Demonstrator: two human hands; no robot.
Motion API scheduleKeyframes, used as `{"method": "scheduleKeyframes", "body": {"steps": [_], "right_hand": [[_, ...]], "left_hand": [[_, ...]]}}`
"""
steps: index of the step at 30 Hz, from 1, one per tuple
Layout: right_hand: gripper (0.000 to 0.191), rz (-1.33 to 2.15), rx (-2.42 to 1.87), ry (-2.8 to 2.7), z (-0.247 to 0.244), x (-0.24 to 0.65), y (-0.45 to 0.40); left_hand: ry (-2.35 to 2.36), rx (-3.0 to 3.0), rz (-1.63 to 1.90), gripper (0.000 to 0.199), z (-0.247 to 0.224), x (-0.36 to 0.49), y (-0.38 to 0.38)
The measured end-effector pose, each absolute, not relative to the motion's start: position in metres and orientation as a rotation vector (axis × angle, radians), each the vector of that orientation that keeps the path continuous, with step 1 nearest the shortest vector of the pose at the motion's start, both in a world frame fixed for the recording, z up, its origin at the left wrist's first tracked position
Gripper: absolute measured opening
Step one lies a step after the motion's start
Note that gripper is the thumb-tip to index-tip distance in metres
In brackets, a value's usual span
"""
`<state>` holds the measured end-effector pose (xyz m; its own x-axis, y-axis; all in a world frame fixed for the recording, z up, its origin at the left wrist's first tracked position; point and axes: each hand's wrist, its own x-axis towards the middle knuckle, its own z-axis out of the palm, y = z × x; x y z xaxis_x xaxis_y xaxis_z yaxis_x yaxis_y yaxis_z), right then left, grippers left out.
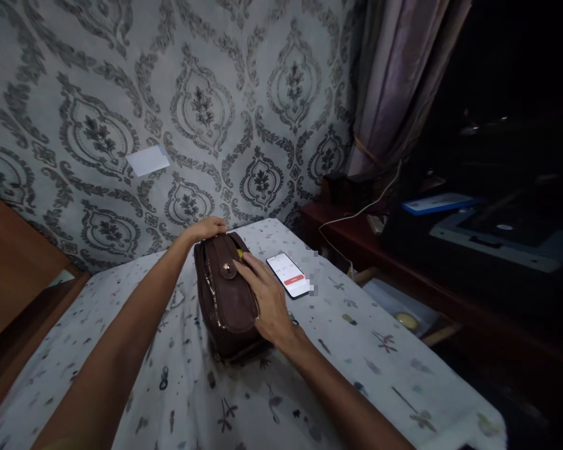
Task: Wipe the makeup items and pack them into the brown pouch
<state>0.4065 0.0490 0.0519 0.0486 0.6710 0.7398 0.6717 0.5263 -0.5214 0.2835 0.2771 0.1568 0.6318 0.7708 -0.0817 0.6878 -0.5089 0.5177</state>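
Observation:
A brown leather bag (234, 300) with a metal turn clasp on its strap flap and gold zippers stands on the patterned white sheet. The zipped openings on both sides of the flap look parted, and a bit of yellow shows in the right one. My left hand (209, 229) is closed over the far end of the bag, its fingertips partly hidden. Along the bag's right side lies my right hand (268, 297), fingers stretched forward beside the clasp and touching the leather. A lit phone (288, 275) rests on the sheet just right of that hand.
The bed or table under the sheet (356, 387) meets a patterned wall (201, 106). At the right are a dark red desk (347, 219), a white cable (361, 211), an open drawer (389, 300) and a blue-edged object (441, 204). Wooden furniture (19, 269) stands at left.

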Motion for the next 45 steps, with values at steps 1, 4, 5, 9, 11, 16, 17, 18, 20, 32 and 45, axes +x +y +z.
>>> {"method": "scheduleKeyframes", "body": {"steps": [1, 4, 5, 9, 11, 16, 17, 18, 20, 32, 45], "right_hand": [[0.054, 0.005, -1.158, -1.646, 0.053, 0.407, 0.049], [0.056, 0.035, -1.159, -1.657, 0.054, 0.407, 0.048], [0.056, 0.046, -1.158, -1.657, 0.055, 0.407, 0.048], [0.055, 0.091, -1.15, -1.635, 0.054, 0.408, 0.049], [0.055, 0.121, -1.133, -1.618, 0.052, 0.409, 0.051], [0.059, 0.201, -1.013, -1.541, 0.047, 0.413, 0.055], [0.059, 0.223, -0.997, -1.516, 0.047, 0.414, 0.056], [0.058, 0.248, -0.985, -1.488, 0.046, 0.414, 0.057], [0.056, 0.299, -0.966, -1.428, 0.046, 0.413, 0.057], [0.05, 0.372, -0.941, -1.359, 0.043, 0.408, 0.059], [0.042, 0.42, -0.956, -1.289, 0.05, 0.402, 0.057]], "left_hand": [[1.126, 2.337, 0.213, 0.028, 0.158, 0.284, 0.277], [1.081, 2.327, 0.199, 0.028, 0.161, 0.284, 0.275], [1.067, 2.326, 0.196, 0.029, 0.162, 0.284, 0.273], [1.02, 2.339, 0.201, 0.029, 0.165, 0.286, 0.266], [1.018, 2.36, 0.235, 0.029, 0.165, 0.288, 0.263], [1.108, 2.438, 0.587, 0.013, 0.164, 0.281, 0.247], [1.137, 2.443, 0.688, 0.011, 0.163, 0.275, 0.238], [1.163, 2.446, 0.791, 0.014, 0.162, 0.268, 0.227], [1.198, 2.448, 0.979, 0.018, 0.156, 0.249, 0.199], [1.092, 2.902, 0.958, 0.036, 0.117, 0.216, 0.104], [1.164, 2.833, 0.7, 0.036, 0.127, 0.214, 0.109]]}}
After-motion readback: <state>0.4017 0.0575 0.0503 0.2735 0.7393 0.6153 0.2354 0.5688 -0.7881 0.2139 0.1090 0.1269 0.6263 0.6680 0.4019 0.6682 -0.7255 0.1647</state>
